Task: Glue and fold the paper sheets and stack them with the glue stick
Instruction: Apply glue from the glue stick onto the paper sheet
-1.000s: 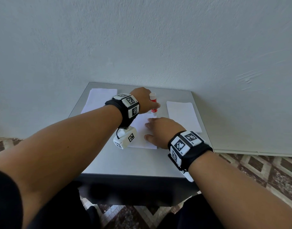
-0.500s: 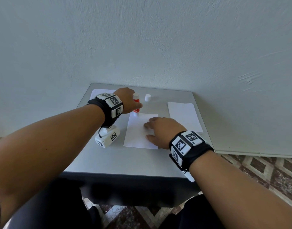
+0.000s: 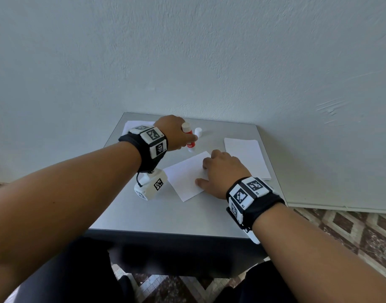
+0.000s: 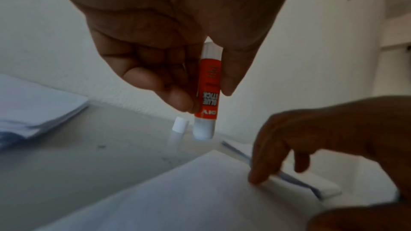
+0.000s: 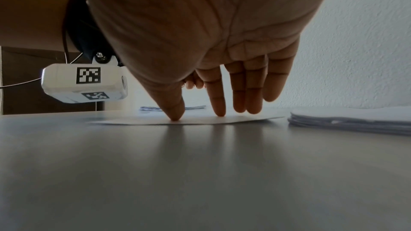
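My bare forearms end in black wrist straps [image 3: 262, 206] carrying white blocks [image 3: 154, 136] printed with black square markers.

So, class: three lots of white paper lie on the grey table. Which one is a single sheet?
The middle white paper sheet, pressed flat by the right hand; the far-left and right lots are stacks.

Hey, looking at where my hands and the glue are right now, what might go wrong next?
The sheet lies skewed under your right hand, held only by fingertips, so a glue stroke may slide or wrinkle it. The glue stick in your left hand hangs close to the loose cap, which might get knocked over and roll off the table.
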